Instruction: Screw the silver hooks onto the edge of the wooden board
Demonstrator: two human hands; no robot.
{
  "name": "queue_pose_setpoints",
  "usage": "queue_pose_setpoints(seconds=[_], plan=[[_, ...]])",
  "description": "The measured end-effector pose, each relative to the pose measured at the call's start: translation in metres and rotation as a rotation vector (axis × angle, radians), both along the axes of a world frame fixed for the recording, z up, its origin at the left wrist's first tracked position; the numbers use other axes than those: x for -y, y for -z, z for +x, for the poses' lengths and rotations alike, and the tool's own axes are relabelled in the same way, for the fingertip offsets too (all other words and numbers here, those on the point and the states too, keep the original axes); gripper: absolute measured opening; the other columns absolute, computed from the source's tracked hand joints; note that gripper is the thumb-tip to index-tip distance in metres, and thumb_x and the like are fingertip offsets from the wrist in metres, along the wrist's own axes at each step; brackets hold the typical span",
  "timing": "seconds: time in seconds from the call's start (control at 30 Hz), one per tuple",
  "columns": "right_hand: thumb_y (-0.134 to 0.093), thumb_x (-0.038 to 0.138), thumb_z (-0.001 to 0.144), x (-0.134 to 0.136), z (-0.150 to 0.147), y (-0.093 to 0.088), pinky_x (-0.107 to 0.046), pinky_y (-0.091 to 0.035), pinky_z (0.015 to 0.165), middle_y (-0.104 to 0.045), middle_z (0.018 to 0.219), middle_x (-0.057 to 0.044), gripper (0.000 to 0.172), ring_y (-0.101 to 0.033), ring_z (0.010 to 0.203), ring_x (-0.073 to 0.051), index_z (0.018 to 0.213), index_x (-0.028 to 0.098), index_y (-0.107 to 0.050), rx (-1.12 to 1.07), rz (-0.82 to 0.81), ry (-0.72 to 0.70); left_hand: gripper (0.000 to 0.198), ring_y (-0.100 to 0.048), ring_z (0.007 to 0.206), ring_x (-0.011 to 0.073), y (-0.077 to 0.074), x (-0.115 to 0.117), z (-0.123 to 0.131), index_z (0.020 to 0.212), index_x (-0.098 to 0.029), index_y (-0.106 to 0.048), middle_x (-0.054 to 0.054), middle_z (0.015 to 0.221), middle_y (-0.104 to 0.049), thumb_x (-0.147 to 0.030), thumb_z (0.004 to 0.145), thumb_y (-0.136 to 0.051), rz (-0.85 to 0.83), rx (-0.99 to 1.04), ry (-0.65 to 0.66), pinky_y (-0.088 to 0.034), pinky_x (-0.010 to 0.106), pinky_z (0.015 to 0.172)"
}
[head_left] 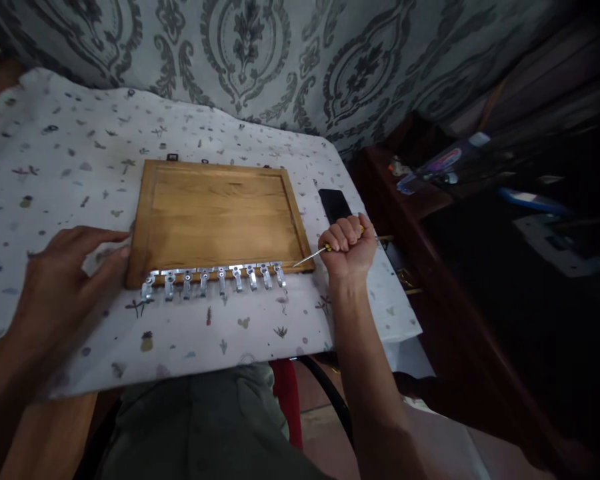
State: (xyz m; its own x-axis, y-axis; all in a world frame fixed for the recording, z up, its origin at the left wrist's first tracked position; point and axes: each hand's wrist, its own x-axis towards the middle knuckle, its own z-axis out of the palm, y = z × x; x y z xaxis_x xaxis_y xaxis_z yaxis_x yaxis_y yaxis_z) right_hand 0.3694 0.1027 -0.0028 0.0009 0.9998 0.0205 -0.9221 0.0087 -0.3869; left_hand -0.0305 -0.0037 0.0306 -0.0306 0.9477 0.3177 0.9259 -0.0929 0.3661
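My right hand (347,245) is wrapped round the yellow and black handle of a screwdriver (310,256). Its metal tip points left, at the near right corner of a framed wooden board (215,213). Along the board's near edge runs a row of several silver metal hooks (221,277), which hang over toward me. By the board's left edge is my left hand (73,277), with thumb and forefinger apart and nothing between them; the fingertips are close to the frame, and I cannot tell if they touch it. Small dark fittings (173,157) stick out at the board's far edge.
The table wears a white printed cloth (200,347). A black phone (334,204) lies just beyond my right hand. To the right stands dark wooden furniture (460,293) with a clear plastic bottle (443,163) and a blue object (535,200). A patterned curtain (245,47) hangs behind the table.
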Motion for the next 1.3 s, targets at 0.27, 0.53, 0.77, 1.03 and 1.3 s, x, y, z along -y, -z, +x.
queue_pose_setpoints(seconds=[0.27,0.53,0.77,1.03,1.3], plan=[[-0.061,0.019,0.091,-0.005,0.003,0.007,-0.02,-0.026,0.032,-0.019,0.046,0.013,0.056,-0.024,0.032,-0.006,0.06,0.025,-0.015,0.023,0.002,-0.002,0.019,-0.067,0.084,0.0192,0.039,0.005,-0.038,0.101,-0.027,-0.073,-0.001,0.101,-0.074,-0.038,0.092,-0.06,0.073,0.265,-0.138,-0.047,0.027,0.061],[-0.062,0.02,0.092,-0.007,0.007,0.012,-0.02,-0.028,0.032,-0.022,0.045,0.012,0.057,-0.027,0.032,-0.007,0.061,0.025,-0.014,0.003,0.045,-0.026,0.026,-0.062,0.071,0.0178,0.015,0.005,-0.017,0.104,-0.021,-0.073,0.003,0.101,-0.074,-0.039,0.095,-0.056,0.095,0.25,-0.096,-0.053,0.036,0.075],[-0.06,0.025,0.094,-0.007,0.004,0.011,-0.019,-0.028,0.032,-0.027,0.044,0.011,0.055,-0.026,0.032,-0.006,0.06,0.023,-0.016,0.053,0.029,-0.018,0.027,-0.067,0.082,0.0236,0.012,0.01,-0.013,0.099,-0.02,-0.074,0.005,0.094,-0.072,-0.039,0.094,-0.057,0.208,0.274,-0.124,-0.054,0.04,0.081],[-0.063,0.025,0.092,-0.001,0.001,0.005,-0.018,-0.028,0.033,-0.021,0.046,0.012,0.057,-0.022,0.033,-0.006,0.059,0.024,-0.017,0.092,0.083,-0.004,0.02,-0.067,0.104,0.0282,-0.001,0.003,0.045,0.112,-0.019,-0.069,0.01,0.106,-0.071,-0.029,0.097,-0.061,0.338,0.092,0.226,-0.053,0.045,0.095],[-0.066,0.03,0.091,0.006,-0.007,-0.007,-0.016,-0.027,0.033,-0.021,0.044,0.011,0.06,-0.02,0.033,-0.005,0.056,0.022,-0.017,0.233,0.104,0.039,0.053,-0.058,0.118,0.0357,0.009,-0.018,0.134,0.123,-0.012,-0.062,0.017,0.121,-0.067,-0.053,0.09,-0.071,0.045,-0.181,0.577,-0.047,0.054,0.104]])
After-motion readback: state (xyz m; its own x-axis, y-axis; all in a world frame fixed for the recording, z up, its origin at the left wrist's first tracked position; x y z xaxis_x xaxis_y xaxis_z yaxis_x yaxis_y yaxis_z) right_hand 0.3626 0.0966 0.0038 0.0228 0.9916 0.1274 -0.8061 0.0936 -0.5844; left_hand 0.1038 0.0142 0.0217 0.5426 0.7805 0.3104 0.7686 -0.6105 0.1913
